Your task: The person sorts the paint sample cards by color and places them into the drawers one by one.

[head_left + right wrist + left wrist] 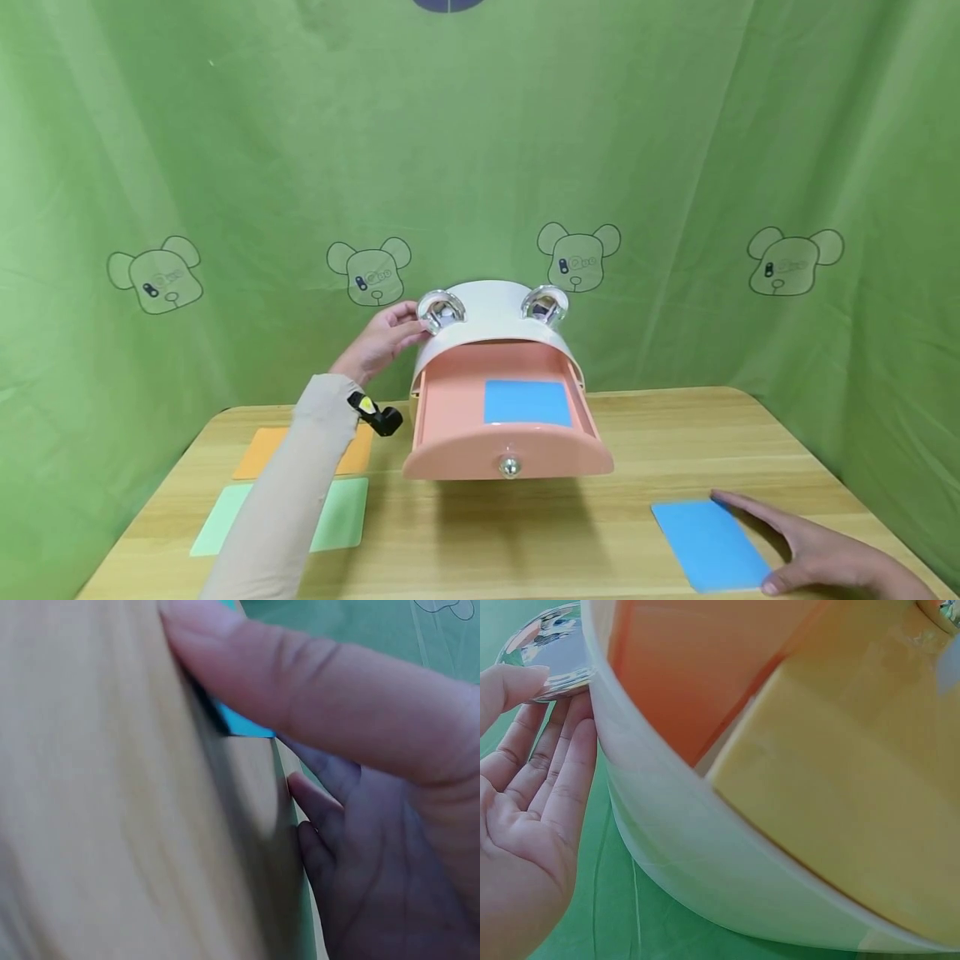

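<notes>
A white rounded drawer box with two silver ears stands at the table's middle. Its pink drawer is pulled out and has a round silver knob; a blue sheet lies in it. My left hand holds the box's left silver ear, thumb on one face and fingers at the other side. At the table's right, another blue sheet lies flat. My right hand spans its right side, with the thumb at the near corner and a finger at the far one.
On the wooden table's left side lie an orange sheet and a light green sheet, both partly behind my left forearm. A green curtain with bear-head drawings hangs close behind the table and along both sides.
</notes>
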The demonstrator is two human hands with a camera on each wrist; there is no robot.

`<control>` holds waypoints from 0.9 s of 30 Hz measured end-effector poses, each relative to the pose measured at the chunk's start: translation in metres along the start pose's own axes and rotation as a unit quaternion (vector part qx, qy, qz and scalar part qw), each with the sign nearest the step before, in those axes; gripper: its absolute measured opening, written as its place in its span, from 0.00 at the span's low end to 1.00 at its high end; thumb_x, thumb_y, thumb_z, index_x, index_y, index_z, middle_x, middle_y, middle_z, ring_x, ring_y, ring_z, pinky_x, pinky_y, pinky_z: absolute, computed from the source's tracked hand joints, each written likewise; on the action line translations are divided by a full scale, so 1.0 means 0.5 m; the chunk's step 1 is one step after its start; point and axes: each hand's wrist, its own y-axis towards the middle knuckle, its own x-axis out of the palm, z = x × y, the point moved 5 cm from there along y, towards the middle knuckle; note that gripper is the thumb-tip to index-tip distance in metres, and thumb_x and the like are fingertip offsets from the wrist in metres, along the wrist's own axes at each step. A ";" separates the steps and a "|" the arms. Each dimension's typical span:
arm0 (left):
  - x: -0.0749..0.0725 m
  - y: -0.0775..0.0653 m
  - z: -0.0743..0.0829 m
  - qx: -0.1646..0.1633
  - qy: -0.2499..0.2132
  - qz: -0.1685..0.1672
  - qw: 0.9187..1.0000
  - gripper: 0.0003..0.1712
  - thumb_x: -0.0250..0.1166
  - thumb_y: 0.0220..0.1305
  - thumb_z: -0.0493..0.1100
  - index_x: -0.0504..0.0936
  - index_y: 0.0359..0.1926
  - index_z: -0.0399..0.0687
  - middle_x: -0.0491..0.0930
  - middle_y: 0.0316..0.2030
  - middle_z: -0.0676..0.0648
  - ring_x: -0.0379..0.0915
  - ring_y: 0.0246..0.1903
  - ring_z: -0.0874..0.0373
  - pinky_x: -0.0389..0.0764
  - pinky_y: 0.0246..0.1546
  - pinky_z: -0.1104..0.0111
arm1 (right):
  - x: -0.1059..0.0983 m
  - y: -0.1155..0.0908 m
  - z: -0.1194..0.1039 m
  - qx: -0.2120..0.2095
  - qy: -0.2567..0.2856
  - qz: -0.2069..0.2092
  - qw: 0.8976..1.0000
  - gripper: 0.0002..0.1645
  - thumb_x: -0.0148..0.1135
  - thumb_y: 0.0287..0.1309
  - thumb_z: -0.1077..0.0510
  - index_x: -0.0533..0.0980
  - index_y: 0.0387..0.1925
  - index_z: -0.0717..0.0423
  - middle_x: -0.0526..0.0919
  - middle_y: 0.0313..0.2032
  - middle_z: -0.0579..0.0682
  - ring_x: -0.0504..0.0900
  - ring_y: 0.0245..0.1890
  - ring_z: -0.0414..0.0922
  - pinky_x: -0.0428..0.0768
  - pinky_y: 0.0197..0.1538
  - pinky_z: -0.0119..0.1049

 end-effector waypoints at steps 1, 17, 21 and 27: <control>0.000 0.000 0.000 0.000 0.000 0.000 1.000 0.24 0.54 0.62 0.27 0.63 0.59 0.28 0.76 0.44 0.46 0.76 0.43 0.59 0.75 0.54 0.71 | 0.001 0.001 -0.002 0.001 0.005 -0.002 1.000 0.54 0.68 0.45 0.64 0.50 0.71 0.61 0.55 0.71 0.48 0.51 0.65 0.20 0.63 0.53 0.19; 0.002 -0.002 0.001 -0.003 -0.003 0.001 1.000 0.22 0.54 0.62 0.27 0.64 0.57 0.29 0.77 0.43 0.47 0.77 0.42 0.60 0.76 0.53 0.71 | 0.005 0.000 0.011 -0.015 -0.051 0.056 0.997 0.51 0.68 0.45 0.63 0.54 0.70 0.59 0.59 0.69 0.37 0.52 0.64 0.19 0.57 0.51 0.11; 0.002 -0.003 0.002 -0.001 -0.003 0.001 1.000 0.23 0.55 0.61 0.27 0.64 0.58 0.29 0.77 0.43 0.46 0.76 0.42 0.59 0.75 0.54 0.71 | 0.003 -0.003 0.017 0.005 -0.047 0.059 0.997 0.50 0.66 0.47 0.63 0.54 0.71 0.57 0.59 0.69 0.36 0.52 0.63 0.18 0.58 0.50 0.12; 0.003 -0.002 0.002 -0.003 -0.002 0.002 1.000 0.24 0.55 0.61 0.27 0.64 0.58 0.28 0.76 0.44 0.45 0.76 0.43 0.59 0.75 0.54 0.71 | 0.003 -0.003 0.016 0.026 -0.051 0.059 0.997 0.48 0.67 0.48 0.64 0.56 0.70 0.54 0.60 0.68 0.34 0.53 0.62 0.16 0.61 0.51 0.16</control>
